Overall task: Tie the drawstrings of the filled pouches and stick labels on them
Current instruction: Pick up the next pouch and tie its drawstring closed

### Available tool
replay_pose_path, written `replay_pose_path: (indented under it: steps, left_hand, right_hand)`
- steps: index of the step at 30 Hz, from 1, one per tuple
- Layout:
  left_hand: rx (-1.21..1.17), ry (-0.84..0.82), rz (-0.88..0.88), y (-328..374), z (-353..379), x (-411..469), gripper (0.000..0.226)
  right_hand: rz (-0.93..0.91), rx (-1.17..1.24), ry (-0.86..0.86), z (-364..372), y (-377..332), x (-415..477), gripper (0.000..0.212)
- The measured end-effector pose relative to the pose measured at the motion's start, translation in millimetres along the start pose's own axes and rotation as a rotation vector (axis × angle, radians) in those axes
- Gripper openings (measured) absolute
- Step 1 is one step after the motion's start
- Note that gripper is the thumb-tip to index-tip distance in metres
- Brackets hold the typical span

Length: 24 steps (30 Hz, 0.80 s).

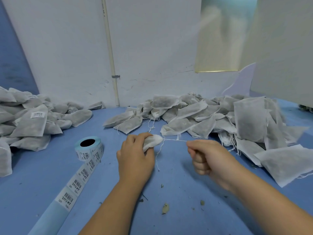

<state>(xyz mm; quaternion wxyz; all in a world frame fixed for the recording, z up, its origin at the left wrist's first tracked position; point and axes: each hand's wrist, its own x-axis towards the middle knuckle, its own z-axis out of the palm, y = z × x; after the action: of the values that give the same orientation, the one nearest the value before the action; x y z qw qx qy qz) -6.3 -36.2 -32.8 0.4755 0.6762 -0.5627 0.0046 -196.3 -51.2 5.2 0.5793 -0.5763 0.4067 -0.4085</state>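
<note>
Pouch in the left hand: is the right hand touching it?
Apart. The head view shows a taut drawstring spanning bare table between the right hand and the pouch gripped by the left hand.

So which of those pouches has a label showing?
The pouch topping the left heap: a white barcode sticker faces up on it. No other pouch plainly shows one.
</note>
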Motion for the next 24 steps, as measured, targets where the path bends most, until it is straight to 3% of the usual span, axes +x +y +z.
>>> replay_pose_path:
  steps: [7, 10, 15, 18, 21, 24]
  left_hand:
    - [0.068, -0.083, 0.017, 3.8, 1.6, -2.3, 0.025]
    - [0.024, -0.068, -0.039, 0.7, -0.5, -2.1, 0.024]
    - [-0.257, -0.045, 0.014, 7.7, -0.9, -3.4, 0.023]
    - [-0.442, -0.077, 0.028, 27.2, 5.7, -5.6, 0.022]
    - [-0.64, -0.217, -0.116, 38.3, 13.7, -8.0, 0.023]
    - [-0.715, -0.272, -0.272, 32.9, 18.9, -7.0, 0.031]
  right_hand:
    - [-0.081, 0.229, -0.071, 2.1, -4.4, -2.3, 0.043]
    - [-0.064, 0.054, -0.056, -0.8, 1.0, -0.5, 0.041]
    - [-0.072, -0.598, 0.018, -0.8, 24.9, 5.6, 0.015]
    - [-0.167, -0.544, -0.007, 8.4, 34.5, 10.0, 0.05]
    - [-0.257, -0.493, 0.021, 13.8, 34.1, 12.7, 0.032]
    - [-0.228, -0.473, 0.054, 11.0, 32.9, 16.3, 0.018]
